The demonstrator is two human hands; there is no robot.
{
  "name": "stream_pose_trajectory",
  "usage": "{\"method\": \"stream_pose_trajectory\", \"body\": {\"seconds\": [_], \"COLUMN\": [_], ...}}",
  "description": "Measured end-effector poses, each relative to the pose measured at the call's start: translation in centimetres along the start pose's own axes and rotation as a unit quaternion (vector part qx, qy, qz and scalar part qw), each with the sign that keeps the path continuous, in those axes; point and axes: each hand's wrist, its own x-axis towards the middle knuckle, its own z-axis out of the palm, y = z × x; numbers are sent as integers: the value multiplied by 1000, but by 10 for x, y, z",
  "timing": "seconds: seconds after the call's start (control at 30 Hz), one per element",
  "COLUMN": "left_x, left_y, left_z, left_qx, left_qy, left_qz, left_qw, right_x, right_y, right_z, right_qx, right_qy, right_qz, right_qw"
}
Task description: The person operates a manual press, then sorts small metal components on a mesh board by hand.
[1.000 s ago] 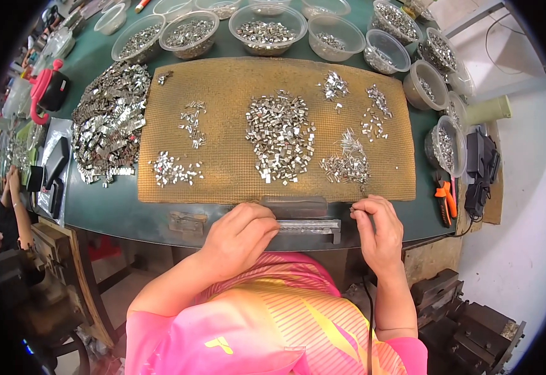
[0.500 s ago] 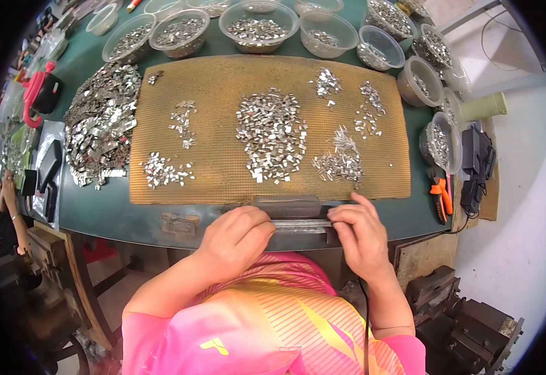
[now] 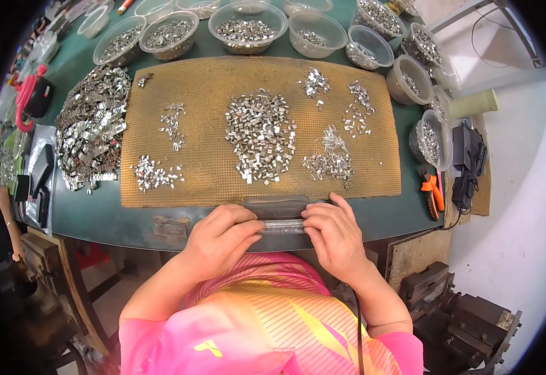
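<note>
At the near table edge, a narrow silvery metal strip point(image 3: 283, 225) lies between my two hands, along a dark block point(image 3: 276, 206). My left hand point(image 3: 220, 240) is closed, with thumb and fingers pinched at the strip's left end. At the other end, my right hand point(image 3: 337, 239) grips with bent fingers and thumb, its index finger raised. My fingers cover both ends of the strip. Beyond the block, a ribbed tan mat point(image 3: 201, 156) carries a large heap of small shiny metal pieces point(image 3: 260, 134), with several smaller heaps around it.
Clear plastic bowls point(image 3: 248, 28) of metal pieces line the far and right sides. A big pile of metal parts point(image 3: 91, 125) lies left of the mat. Orange-handled pliers point(image 3: 432, 194) rest at right. A co-worker's hand point(image 3: 3, 203) shows at far left.
The whole view has shifted slightly. My right hand has come left, nearer my left hand, and its fingers have closed on the strip's right end. The heaps look unchanged.
</note>
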Motion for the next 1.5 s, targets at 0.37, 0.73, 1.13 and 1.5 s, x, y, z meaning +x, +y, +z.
{"method": "stream_pose_trajectory", "body": {"seconds": [0.37, 0.73, 1.13, 1.5], "left_x": [7, 17, 62, 74], "left_y": [0, -27, -91, -96], "left_z": [-12, -72, -102, -90], "left_qx": [5, 160, 303, 278], "left_qy": [28, 84, 42, 37], "left_qz": [13, -47, -101, -79], "left_qw": [1000, 982, 947, 957], "right_x": [4, 14, 15, 12], "right_y": [-5, 38, 30, 17], "right_z": [-10, -27, -48, -32], "right_qx": [-55, -149, -123, -20], "right_qy": [10, 85, 16, 60], "right_qz": [-43, 166, 163, 114], "right_qw": [997, 971, 979, 991]}}
